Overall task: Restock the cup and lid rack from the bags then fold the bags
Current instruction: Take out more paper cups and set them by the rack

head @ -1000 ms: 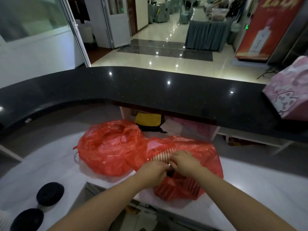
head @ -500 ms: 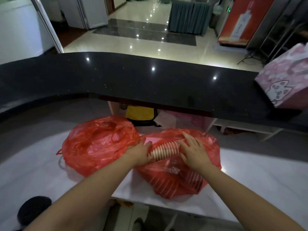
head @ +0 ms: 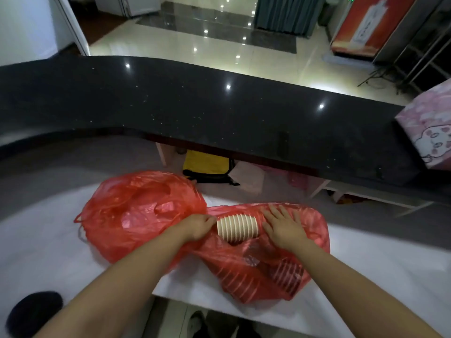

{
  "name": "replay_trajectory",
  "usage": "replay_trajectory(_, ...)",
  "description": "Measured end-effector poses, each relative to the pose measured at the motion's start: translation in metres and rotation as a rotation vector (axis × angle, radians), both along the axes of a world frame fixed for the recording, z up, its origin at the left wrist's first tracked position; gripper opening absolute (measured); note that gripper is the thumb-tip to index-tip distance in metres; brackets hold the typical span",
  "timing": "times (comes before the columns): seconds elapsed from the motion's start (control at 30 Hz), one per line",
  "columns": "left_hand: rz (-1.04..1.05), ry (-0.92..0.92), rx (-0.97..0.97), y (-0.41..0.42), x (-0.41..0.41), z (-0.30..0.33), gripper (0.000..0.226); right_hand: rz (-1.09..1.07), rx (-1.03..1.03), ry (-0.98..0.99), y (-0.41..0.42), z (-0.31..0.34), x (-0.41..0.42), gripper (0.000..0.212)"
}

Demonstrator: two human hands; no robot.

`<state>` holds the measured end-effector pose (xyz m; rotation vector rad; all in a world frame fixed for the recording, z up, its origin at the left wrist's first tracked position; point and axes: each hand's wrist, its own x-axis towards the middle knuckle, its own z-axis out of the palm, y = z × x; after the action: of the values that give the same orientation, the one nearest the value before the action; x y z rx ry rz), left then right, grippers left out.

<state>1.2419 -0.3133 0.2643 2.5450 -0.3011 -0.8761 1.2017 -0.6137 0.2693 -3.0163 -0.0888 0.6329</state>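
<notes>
Two red plastic bags lie on the white counter [head: 380, 272]. The left bag [head: 136, 213] is crumpled and puffed up. The right bag [head: 263, 269] holds more stacked cups, seen through the plastic. A stack of cream paper cups [head: 238, 227] lies on its side, sticking out of the right bag's mouth. My left hand [head: 199, 226] is closed on the stack's left end. My right hand [head: 283, 228] lies flat with fingers spread on the right bag, just right of the stack.
A black raised counter [head: 219, 113] runs across behind the bags. A pink patterned box [head: 429, 128] stands at its right end. A black round lid [head: 34, 311] lies at the near left. A yellow and black bag [head: 207, 165] sits under the counter.
Both hands moved apart from a pinch at the bag's mouth. More of the cup stack now shows outside the right bag. The camera tilted further down.
</notes>
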Motion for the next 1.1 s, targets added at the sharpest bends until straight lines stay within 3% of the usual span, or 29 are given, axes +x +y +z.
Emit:
replay_trajectory(0.1,-0.120,-0.224,0.130,-0.002,-0.011,0.009,0.040,0.004,0.068,0.038,-0.007,-0.003,0.017,0.051)
replay_trajectory(0.17,-0.206,-0.490,0.216,-0.001,-0.021,0.016,0.023,0.023,0.100,0.045,-0.011,-0.003,0.028,0.048)
replay_trajectory(0.27,-0.276,-0.745,0.144,-0.001,-0.030,0.017,0.016,0.018,0.159,0.043,-0.017,-0.004,0.037,0.044)
replay_trajectory(0.37,-0.151,-0.547,0.129,0.002,-0.020,0.013,0.038,-0.004,0.211,0.001,-0.018,-0.006,0.041,0.040)
replay_trajectory(0.47,-0.157,-0.329,0.124,0.006,-0.011,0.003,0.037,-0.022,0.237,-0.042,-0.020,-0.009,0.042,0.038)
replay_trajectory(0.67,-0.022,-0.311,0.032,0.005,0.001,-0.013,0.025,-0.033,0.242,-0.137,-0.023,-0.014,0.042,0.035)
replay_trajectory(0.77,0.029,-0.259,0.098,0.002,0.010,-0.024,0.022,-0.050,0.235,-0.138,-0.029,-0.019,0.047,0.033)
replay_trajectory(1.0,-0.091,-0.229,0.287,-0.017,0.016,-0.030,0.006,-0.162,0.225,-0.117,-0.033,-0.027,0.057,0.030)
replay_trajectory(1.1,-0.077,-0.242,0.292,-0.015,0.015,-0.023,0.021,-0.181,0.213,-0.148,-0.031,-0.026,0.055,0.030)
